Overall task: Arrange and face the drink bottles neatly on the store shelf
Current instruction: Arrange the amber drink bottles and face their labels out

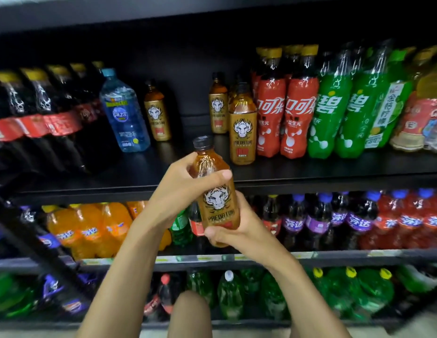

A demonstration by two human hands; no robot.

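I see price labels (205, 258) in a row at six o'clock. A dark slanted bar (61, 267) crosses at eight o'clock, with pale floor (422, 328) at five.

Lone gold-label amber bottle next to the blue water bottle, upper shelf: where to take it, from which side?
Take the gold-labelled amber plastic bottle round its straight labelled body, coming from the front right. It stands upright, the black shelf lies open on that side, and the blue water bottle stands close on its left.

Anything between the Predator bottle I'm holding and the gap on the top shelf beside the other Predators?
Nothing visible. The held bottle hangs in front of bare shelf between the lone Predator and the front Predator.
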